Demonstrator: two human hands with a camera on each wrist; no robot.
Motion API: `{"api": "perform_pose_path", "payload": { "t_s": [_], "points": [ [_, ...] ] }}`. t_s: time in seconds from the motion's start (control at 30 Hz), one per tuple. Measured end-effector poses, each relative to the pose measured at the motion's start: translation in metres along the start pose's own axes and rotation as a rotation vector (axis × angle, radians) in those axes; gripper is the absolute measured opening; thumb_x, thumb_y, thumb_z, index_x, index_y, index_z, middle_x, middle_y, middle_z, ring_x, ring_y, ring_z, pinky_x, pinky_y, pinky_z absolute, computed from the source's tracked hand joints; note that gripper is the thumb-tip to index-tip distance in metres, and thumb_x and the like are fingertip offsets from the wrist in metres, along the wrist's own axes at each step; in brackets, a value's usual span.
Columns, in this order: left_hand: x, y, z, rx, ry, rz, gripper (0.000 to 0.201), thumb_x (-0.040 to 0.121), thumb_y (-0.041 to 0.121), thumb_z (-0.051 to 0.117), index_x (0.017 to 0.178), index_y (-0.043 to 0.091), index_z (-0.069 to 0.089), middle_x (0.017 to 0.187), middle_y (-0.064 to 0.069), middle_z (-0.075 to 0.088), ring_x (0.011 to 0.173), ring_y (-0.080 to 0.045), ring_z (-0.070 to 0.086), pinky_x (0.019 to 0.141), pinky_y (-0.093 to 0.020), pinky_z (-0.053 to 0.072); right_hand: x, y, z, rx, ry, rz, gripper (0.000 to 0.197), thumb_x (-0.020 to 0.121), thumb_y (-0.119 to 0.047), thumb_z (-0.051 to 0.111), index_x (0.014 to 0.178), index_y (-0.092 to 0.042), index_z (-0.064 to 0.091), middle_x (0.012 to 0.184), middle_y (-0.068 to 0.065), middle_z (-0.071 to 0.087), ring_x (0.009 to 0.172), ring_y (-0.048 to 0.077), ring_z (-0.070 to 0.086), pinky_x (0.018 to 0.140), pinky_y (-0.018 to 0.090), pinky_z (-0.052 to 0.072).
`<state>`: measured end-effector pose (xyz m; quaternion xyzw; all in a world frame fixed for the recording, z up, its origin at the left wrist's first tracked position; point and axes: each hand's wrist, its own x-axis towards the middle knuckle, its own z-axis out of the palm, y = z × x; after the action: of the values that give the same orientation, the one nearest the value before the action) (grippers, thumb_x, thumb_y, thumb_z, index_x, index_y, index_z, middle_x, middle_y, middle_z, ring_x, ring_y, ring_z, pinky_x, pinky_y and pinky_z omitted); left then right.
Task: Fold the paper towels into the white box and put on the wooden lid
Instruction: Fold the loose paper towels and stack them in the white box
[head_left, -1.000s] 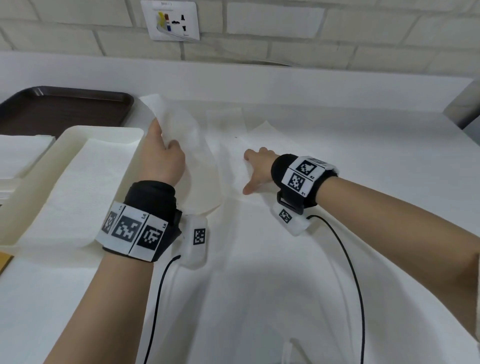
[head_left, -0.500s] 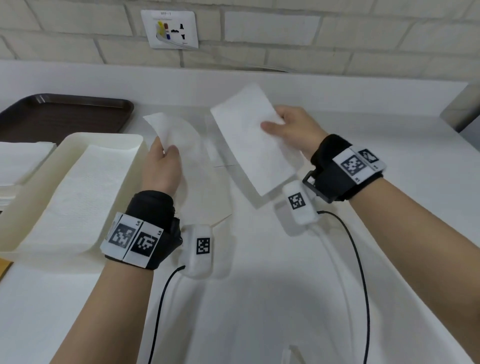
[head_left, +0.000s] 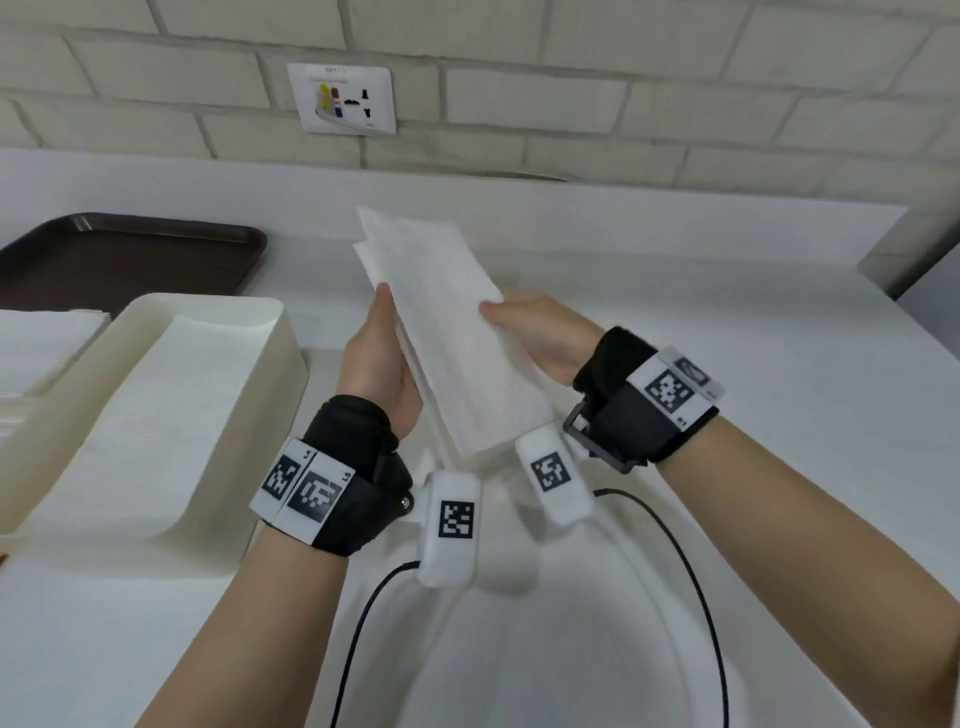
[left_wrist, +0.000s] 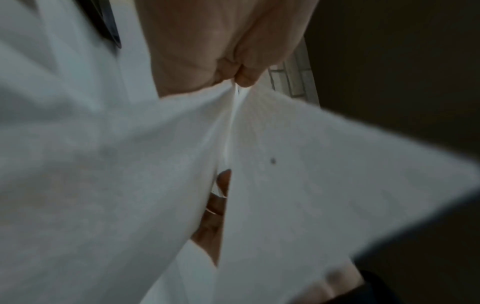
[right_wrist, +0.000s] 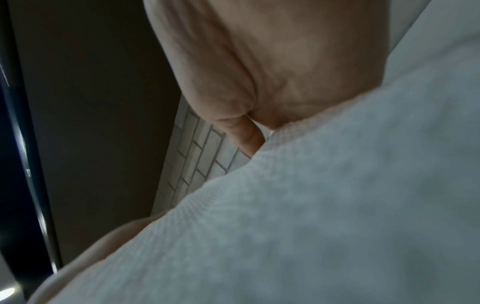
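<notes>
A folded white paper towel (head_left: 452, 332) is held up above the white counter, between both hands. My left hand (head_left: 382, 358) grips its left edge, thumb on top. My right hand (head_left: 540, 332) holds the right edge, fingers hidden under the sheet. In the left wrist view the paper towel (left_wrist: 298, 185) shows two layers parted below the pinching fingers. In the right wrist view the paper towel (right_wrist: 324, 216) fills the frame. The white box (head_left: 288, 332) stands at the left, and an unfolded towel (head_left: 156, 415) lies in it and drapes over its near side. I do not see the wooden lid.
A dark brown tray (head_left: 124, 254) lies at the back left. A stack of white towels (head_left: 41, 343) sits left of the box. A wall socket (head_left: 343, 98) is set in the brick wall behind. The counter's right edge (head_left: 883, 374) runs diagonally.
The two sheets, one in each hand, have come together off the counter. They now form one folded towel held between both hands, nearer to me.
</notes>
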<state>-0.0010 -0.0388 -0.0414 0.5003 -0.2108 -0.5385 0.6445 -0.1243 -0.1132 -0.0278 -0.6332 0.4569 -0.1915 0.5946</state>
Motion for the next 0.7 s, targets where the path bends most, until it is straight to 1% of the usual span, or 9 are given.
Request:
{"api": "perform_pose_path", "payload": {
  "t_s": [0.07,0.13,0.17,0.2,0.3,0.4,0.47,0.53,0.7],
  "points": [
    [0.001,-0.001,0.0,-0.024,0.065,0.01,0.049,0.098,0.046,0.03,0.117,0.008,0.054,0.111,-0.008,0.067,0.101,-0.023,0.064,0.096,-0.041,0.048,0.007,0.009,0.003,-0.108,-0.036,0.046,0.033,0.097,-0.021,0.04,0.125,-0.005,0.049,0.12,0.008,0.058,0.107,0.024,0.056,0.098,0.034,0.043],
    [0.002,-0.003,-0.001,0.009,0.095,0.006,0.041,0.098,0.045,0.033,0.109,0.012,0.054,0.099,-0.002,0.067,0.091,-0.019,0.065,0.086,-0.037,0.052,0.012,0.013,0.003,-0.242,-0.054,0.058,0.022,0.093,-0.022,0.044,0.103,-0.006,0.054,0.099,0.005,0.057,0.092,0.022,0.055,0.085,0.031,0.043],
    [0.004,-0.004,-0.001,0.047,0.097,0.008,0.036,0.099,0.041,0.036,0.111,0.012,0.053,0.098,-0.002,0.067,0.089,-0.019,0.065,0.082,-0.035,0.053,0.015,0.014,0.003,-0.301,-0.054,0.058,0.014,0.091,-0.02,0.046,0.091,-0.007,0.051,0.09,0.005,0.054,0.084,0.021,0.052,0.079,0.032,0.041],
    [0.005,-0.005,-0.001,0.094,0.085,0.018,0.03,0.099,0.032,0.038,0.116,0.012,0.052,0.104,-0.004,0.066,0.091,-0.02,0.065,0.081,-0.035,0.053,0.019,0.014,0.001,-0.337,-0.046,0.059,0.01,0.09,-0.02,0.048,0.089,-0.009,0.047,0.088,0.005,0.051,0.082,0.02,0.05,0.078,0.033,0.042],
    [0.01,-0.009,-0.004,0.192,0.089,0.066,0.033,0.097,0.007,0.035,0.126,0.013,0.049,0.117,-0.009,0.063,0.101,-0.025,0.063,0.087,-0.042,0.052,0.033,0.012,-0.013,-0.405,0.053,0.064,0.033,0.091,-0.025,0.051,0.118,-0.011,0.038,0.097,0.006,0.052,0.088,0.018,0.051,0.078,0.028,0.043],
    [0.013,-0.007,-0.008,0.194,0.112,0.089,0.038,0.096,0.005,0.033,0.129,0.014,0.049,0.117,-0.007,0.062,0.102,-0.024,0.062,0.087,-0.041,0.051,0.055,0.013,-0.038,-0.563,0.171,0.135,0.052,0.091,-0.028,0.054,0.133,-0.006,0.032,0.114,0.009,0.048,0.1,0.019,0.046,0.077,0.028,0.04],
    [0.015,-0.006,-0.012,0.196,0.111,0.1,0.037,0.096,0.005,0.032,0.127,0.015,0.05,0.112,-0.004,0.063,0.098,-0.022,0.062,0.081,-0.036,0.052,0.067,0.019,-0.056,-0.735,0.238,0.223,0.063,0.088,-0.032,0.058,0.138,-0.006,0.029,0.134,0.01,0.042,0.116,0.025,0.046,0.09,0.031,0.039],
    [0.016,-0.004,-0.016,0.183,0.122,0.115,0.034,0.096,0.005,0.032,0.121,0.017,0.051,0.106,-0.002,0.064,0.093,-0.019,0.063,0.075,-0.032,0.052,0.075,0.026,-0.067,-0.864,0.267,0.308,0.077,0.083,-0.037,0.065,0.14,-0.006,0.024,0.142,0.012,0.036,0.128,0.031,0.04,0.1,0.037,0.039],
    [0.017,0.0,-0.026,0.157,0.137,0.133,0.031,0.097,0.006,0.032,0.118,0.016,0.051,0.102,-0.001,0.064,0.09,-0.016,0.062,0.074,-0.029,0.051,0.085,0.032,-0.078,-1.035,0.243,0.416,0.088,0.076,-0.043,0.071,0.141,-0.006,0.025,0.139,0.014,0.042,0.125,0.034,0.045,0.096,0.039,0.042]
  ]
}}
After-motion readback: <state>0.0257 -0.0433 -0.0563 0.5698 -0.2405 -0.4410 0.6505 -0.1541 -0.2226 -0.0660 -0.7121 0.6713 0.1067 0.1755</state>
